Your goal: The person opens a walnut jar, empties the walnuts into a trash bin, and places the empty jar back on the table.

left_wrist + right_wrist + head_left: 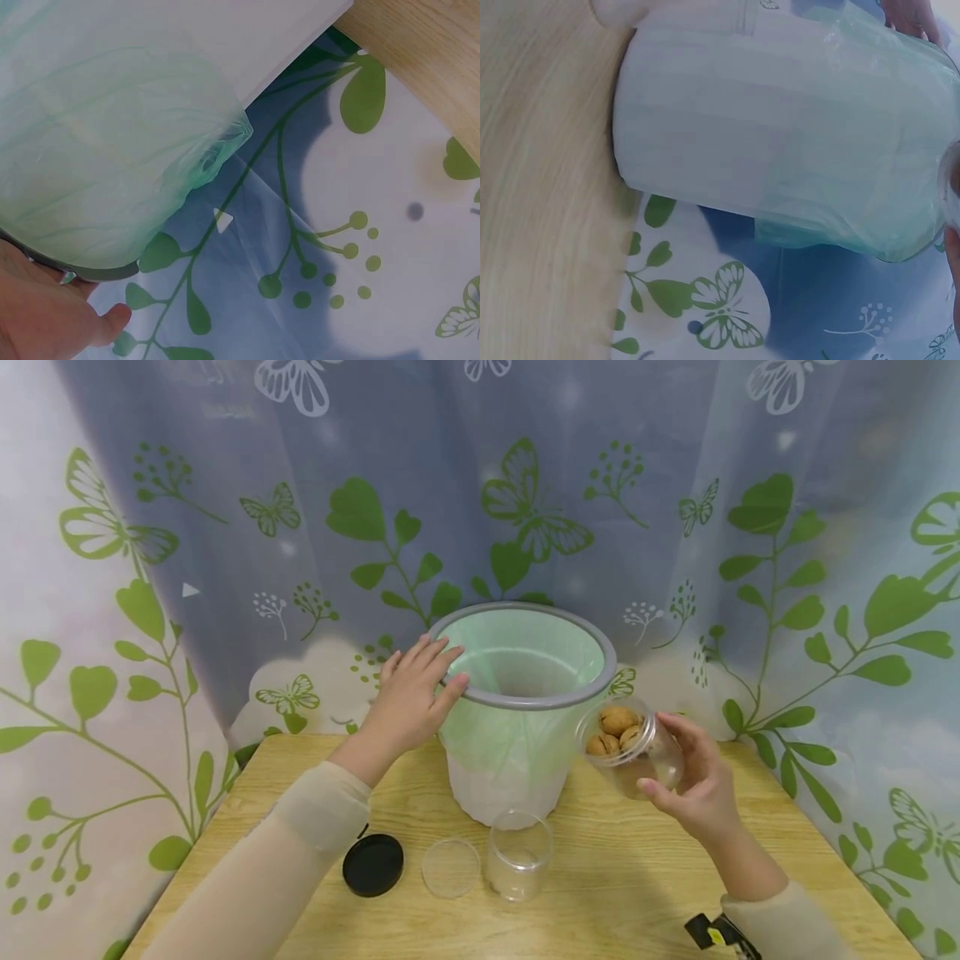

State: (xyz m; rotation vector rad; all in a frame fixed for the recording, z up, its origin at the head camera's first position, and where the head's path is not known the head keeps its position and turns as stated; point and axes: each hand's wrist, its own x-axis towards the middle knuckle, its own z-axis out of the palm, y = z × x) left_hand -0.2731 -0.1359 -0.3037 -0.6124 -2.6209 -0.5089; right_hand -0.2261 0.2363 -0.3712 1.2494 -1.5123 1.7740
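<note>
My right hand (701,785) grips a clear plastic jar (660,764) by its side and base. Several walnuts (618,731) lie near its uncovered mouth, which tilts left toward the trash bin (510,785). The jar is just right of the bin, below rim height; in the right wrist view only a sliver of the jar (949,202) shows at the edge. My left hand (412,697) rests on the left of the bin's grey rim (555,700), fingers extended over it. A pale green liner bag (555,643) covers the bin's inside and hangs over its outer wall.
In front of the bin, on the wooden table (615,893), stand a second clear jar (519,868), a clear disc-shaped lid (450,868) and a black lid (372,865). A patterned curtain (645,568) hangs close behind the table and along both sides.
</note>
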